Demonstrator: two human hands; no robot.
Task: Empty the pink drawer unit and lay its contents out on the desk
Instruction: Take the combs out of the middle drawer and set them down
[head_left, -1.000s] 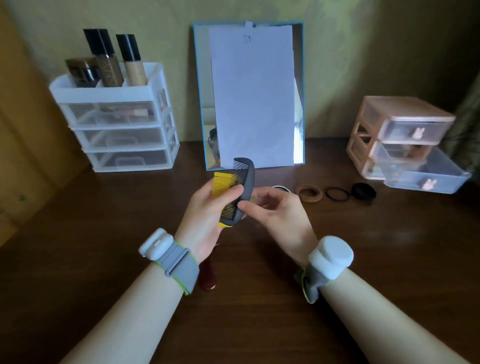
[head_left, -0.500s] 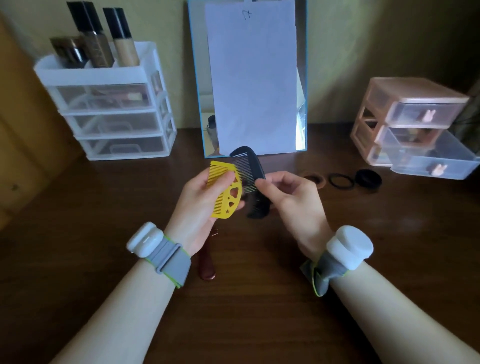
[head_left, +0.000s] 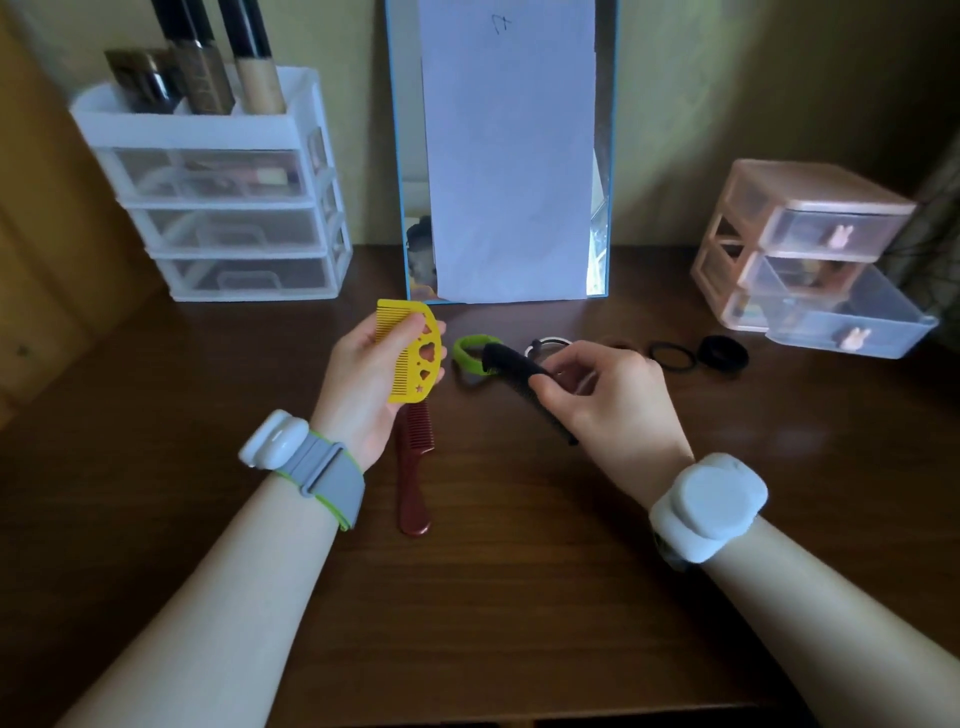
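Note:
My left hand (head_left: 366, 395) holds a yellow comb (head_left: 413, 358) with cut-out shapes, upright above the desk's middle. My right hand (head_left: 608, 400) pinches a black comb (head_left: 511, 366), tilted with one end up-left. A dark red comb (head_left: 414, 467) lies flat on the desk below my left hand. Behind the hands lie a green hair tie (head_left: 470, 353), a metal ring (head_left: 550, 345), a thin black hair tie (head_left: 672, 356) and a thick black hair tie (head_left: 723, 353). The pink drawer unit (head_left: 800, 234) stands at the back right, its bottom drawer (head_left: 852, 322) pulled out.
A white drawer organizer (head_left: 218, 208) with cosmetic bottles on top stands at the back left. A blue-framed mirror (head_left: 506, 150) covered by a white sheet leans against the wall in the middle. The wooden desk (head_left: 493, 597) stretches toward me.
The two combs, held together before, are now apart: the yellow one stays in my left hand and my right hand has drawn the black one off to the right and lower.

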